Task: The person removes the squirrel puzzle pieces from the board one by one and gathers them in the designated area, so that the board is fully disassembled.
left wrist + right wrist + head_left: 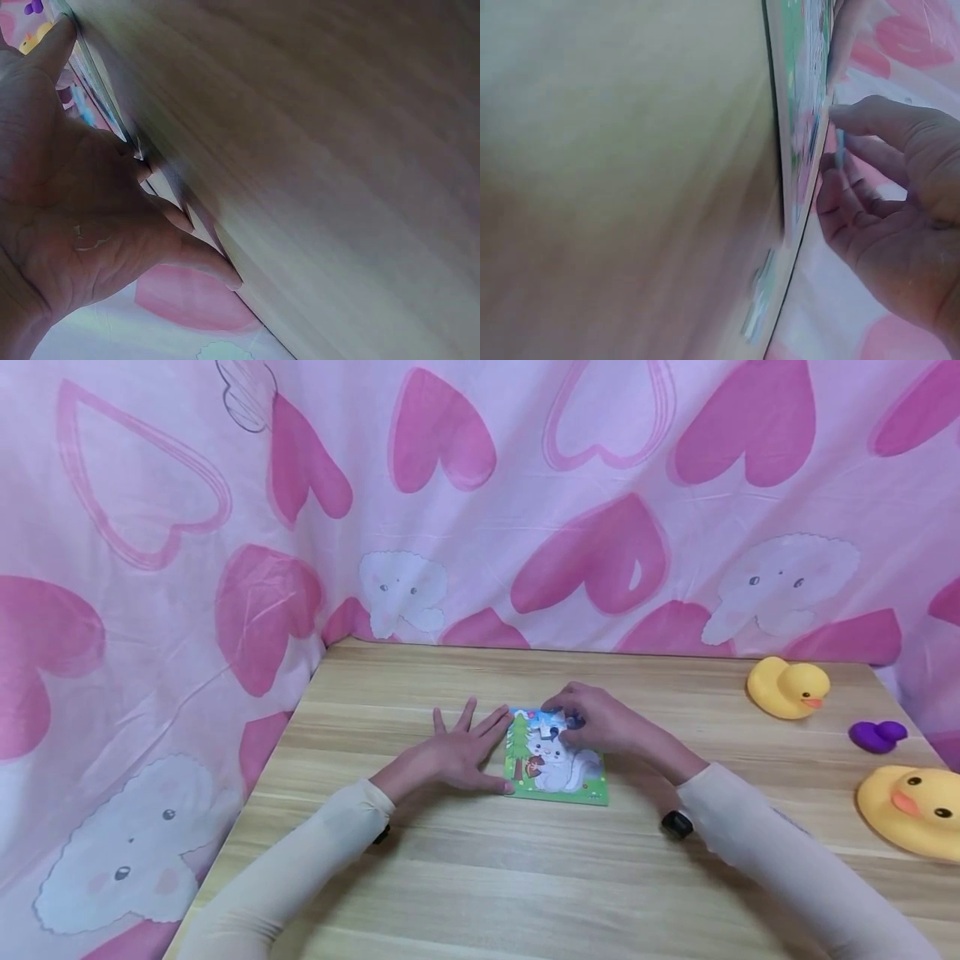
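Note:
A small jigsaw puzzle with a white squirrel, a green tree and a green border lies flat on the table. My left hand is spread at its left side, with the thumb on the lower left edge and a fingertip near the upper left corner. Over the puzzle's upper right part, my right hand pinches a puzzle piece between thumb and fingers. That hand hides the puzzle's upper right corner in the head view. A loose puzzle piece lies on the table beside the board in the right wrist view.
On the table's right side are a yellow rubber duck, a small purple duck and another yellow duck nearer the front. A pink heart-patterned curtain hangs behind the wooden table and along its left side.

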{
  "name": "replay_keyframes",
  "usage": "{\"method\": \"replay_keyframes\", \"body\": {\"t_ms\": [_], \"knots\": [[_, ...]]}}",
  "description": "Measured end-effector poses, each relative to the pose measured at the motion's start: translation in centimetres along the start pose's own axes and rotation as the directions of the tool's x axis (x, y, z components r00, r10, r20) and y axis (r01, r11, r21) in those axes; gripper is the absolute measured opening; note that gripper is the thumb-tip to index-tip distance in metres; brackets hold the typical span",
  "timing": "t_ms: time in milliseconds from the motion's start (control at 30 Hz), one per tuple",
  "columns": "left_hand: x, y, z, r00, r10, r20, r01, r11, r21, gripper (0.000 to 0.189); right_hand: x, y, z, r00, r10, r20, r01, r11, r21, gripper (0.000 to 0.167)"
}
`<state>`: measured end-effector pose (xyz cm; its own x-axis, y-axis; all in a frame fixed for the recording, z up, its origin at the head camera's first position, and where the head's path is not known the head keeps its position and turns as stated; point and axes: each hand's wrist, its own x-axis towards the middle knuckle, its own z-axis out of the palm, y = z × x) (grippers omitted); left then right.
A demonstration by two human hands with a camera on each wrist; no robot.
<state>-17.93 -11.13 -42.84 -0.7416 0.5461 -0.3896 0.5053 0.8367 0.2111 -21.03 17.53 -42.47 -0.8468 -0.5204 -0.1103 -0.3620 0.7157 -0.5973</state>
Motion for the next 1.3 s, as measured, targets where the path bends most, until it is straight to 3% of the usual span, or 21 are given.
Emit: {"method": "replay_keyframes", "body": {"t_ms": [300,533,767,1000,1300], "knots": [[-0.2,0.0,0.2,1.000,-0.004,0.001,0.004,1.000,-0.016,0.117,-3.6,3.2,-2.1,0.993,0.026,-0.113,-0.017,0.997,0.076,0.049],[-0.4,0.0,0.3,1.000,0.004,-0.005,-0.004,1.000,-0.028,0.116,-7.2,6.3,-4.1,0.984,0.100,-0.147,-0.102,0.995,-0.007,0.047],[-0.1,-0.1,0.4,1.000,0.017,-0.007,-0.017,1.000,-0.006,0.116,-9.7,8.7,-5.0,0.981,0.128,-0.144,-0.139,0.988,-0.072,0.046],[-0.1,0.0,0.0,1.000,0.024,-0.003,-0.024,1.000,0.004,0.116,-10.5,9.7,-5.3,0.985,0.130,-0.112,-0.140,0.986,-0.087,0.046],[-0.3,-0.1,0.0,1.000,0.024,-0.003,-0.024,1.000,-0.003,0.115,-9.8,9.7,-5.2,0.993,0.077,-0.085,-0.088,0.987,-0.136,0.048]]}}
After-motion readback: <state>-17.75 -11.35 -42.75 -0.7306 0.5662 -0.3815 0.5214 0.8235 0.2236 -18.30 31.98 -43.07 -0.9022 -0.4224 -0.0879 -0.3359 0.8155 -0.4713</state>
